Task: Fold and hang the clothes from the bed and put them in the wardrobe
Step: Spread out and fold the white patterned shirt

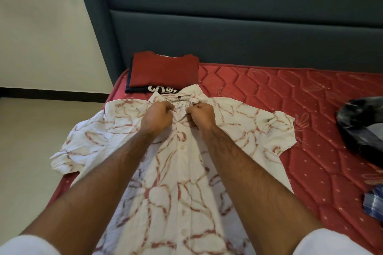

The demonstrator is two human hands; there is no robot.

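Shirt: a white short-sleeved shirt [182,163] with a red and tan swirl print lies flat, front up, on the red quilted mattress [290,93], collar toward the headboard [228,27]; its left sleeve hangs over the mattress's left edge.
Left hand: the left hand [158,117] is curled, fingers pinching the shirt's fabric just below the collar, on the left side of the button placket.
Right hand: the right hand [202,117] is curled the same way, pinching the fabric on the right side of the placket, close beside the other hand; a small label shows between them.
Folded stack: a folded dark red garment [163,70] sits on a folded black garment with white lettering [161,89], at the mattress's far left corner, against the headboard, touching the shirt's collar.
Other clothes: a dark crumpled garment [362,126] lies at the mattress's right edge; a blue checked piece [374,203] lies nearer along that edge.
Surroundings: cream wall [41,27] and pale floor [31,141] to the left of the bed.
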